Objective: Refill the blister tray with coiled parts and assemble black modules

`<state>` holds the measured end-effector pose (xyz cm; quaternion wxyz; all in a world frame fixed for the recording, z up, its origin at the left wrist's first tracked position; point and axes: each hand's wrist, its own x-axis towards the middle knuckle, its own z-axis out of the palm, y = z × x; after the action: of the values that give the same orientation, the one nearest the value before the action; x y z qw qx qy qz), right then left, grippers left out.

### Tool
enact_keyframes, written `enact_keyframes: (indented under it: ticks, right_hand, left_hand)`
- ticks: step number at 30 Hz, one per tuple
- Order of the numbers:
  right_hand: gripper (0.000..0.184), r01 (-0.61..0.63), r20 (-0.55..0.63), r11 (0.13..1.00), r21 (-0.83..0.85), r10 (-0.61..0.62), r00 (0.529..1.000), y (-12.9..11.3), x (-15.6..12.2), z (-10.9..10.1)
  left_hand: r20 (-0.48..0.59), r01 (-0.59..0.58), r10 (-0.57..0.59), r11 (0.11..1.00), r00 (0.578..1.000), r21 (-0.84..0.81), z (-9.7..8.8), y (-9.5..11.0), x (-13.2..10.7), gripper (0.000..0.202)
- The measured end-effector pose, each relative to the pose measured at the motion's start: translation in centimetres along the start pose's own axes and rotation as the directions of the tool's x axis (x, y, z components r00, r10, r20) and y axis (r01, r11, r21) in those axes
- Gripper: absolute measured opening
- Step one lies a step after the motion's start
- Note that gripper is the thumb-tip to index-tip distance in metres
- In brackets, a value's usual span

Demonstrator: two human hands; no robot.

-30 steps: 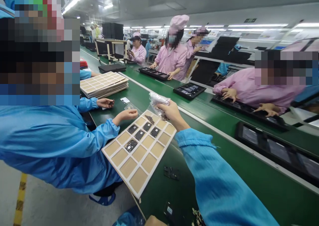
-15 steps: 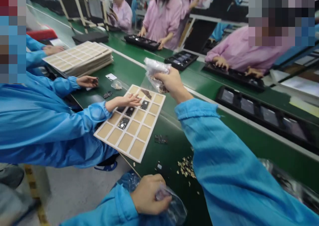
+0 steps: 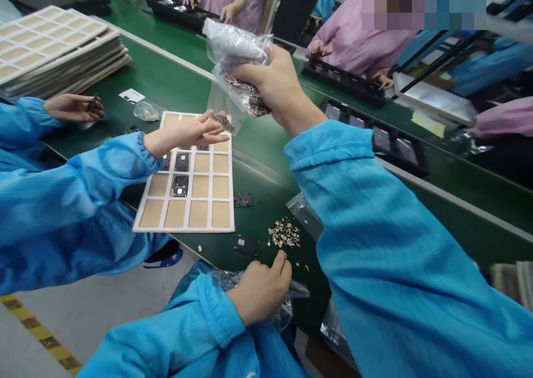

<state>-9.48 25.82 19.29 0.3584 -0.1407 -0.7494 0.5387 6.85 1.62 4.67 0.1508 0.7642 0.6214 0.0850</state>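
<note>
My right hand is closed around a clear plastic bag of small brown parts, raised over the far end of the bench. Under the bag's lower left side, a co-worker's hand is palm up with a clump of small brown parts at its fingers. Low in view, my left hand is closed, fingertips together, with a crumpled clear plastic bag in and under it. Just beyond those fingertips lies a loose pile of small pale and dark pieces.
A white-framed grid tray holds several black modules. Other modules lie beside it. Stacked trays stand at left, near a co-worker's other hand. Black fixtures line the far side, where people in pink work.
The view has turned down and to the right. The co-worker's palm now sits closer beneath my right hand's bag. My left hand has come nearer the loose pile.
</note>
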Motion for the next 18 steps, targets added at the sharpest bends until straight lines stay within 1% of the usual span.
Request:
enact_keyframes:
  ticks: [2,4,5,7,9,11,12,14,18]
  right_hand:
    - [0.022,-0.006,0.004,1.0,-0.002,0.006,1.0,-0.2,-0.1,0.3]
    - [0.023,-0.011,0.005,1.0,-0.002,0.011,1.0,-0.5,0.0,0.6]
    - [0.024,-0.012,0.003,1.0,0.0,0.012,1.0,-0.6,0.0,0.8]
    - [0.024,-0.013,0.006,1.0,0.003,0.013,1.0,-0.7,0.1,1.1]
    - [0.024,-0.017,0.02,1.0,-0.006,0.017,1.0,-0.6,0.2,1.5]
    - [0.021,-0.016,0.045,0.999,-0.028,0.017,0.999,-0.5,0.3,1.9]
    - [0.021,-0.01,0.057,0.999,-0.036,0.012,0.998,-0.3,0.3,2.0]
    - [0.022,0.008,0.082,1.0,-0.026,-0.005,0.997,-0.1,0.3,2.3]
    - [0.028,0.002,0.107,0.999,0.048,-0.007,0.994,0.5,0.1,2.8]
  left_hand:
    - [-0.016,-0.034,0.033,0.999,0.999,-0.036,0.0,-0.9,-0.9,0.039]
    - [-0.053,-0.072,0.067,0.993,0.996,-0.097,0.5,-2.0,-1.7,0.031]
    - [-0.089,-0.088,0.076,0.987,0.993,-0.138,0.9,-2.5,-2.0,0.029]
    - [-0.203,-0.111,0.064,0.967,0.977,-0.229,2.1,-3.4,-2.3,0.028]
    - [-0.325,-0.127,0.024,0.945,0.946,-0.301,3.4,-3.9,-2.5,0.028]
    - [-0.395,-0.137,-0.009,0.931,0.918,-0.338,4.3,-4.1,-2.5,0.029]
    - [-0.411,-0.141,-0.014,0.928,0.912,-0.345,4.6,-4.0,-2.5,0.03]
    - [-0.405,-0.14,-0.012,0.929,0.914,-0.343,4.9,-3.8,-2.4,0.032]
    - [-0.327,-0.096,-0.008,0.949,0.945,-0.301,5.3,-3.6,-2.1,0.035]
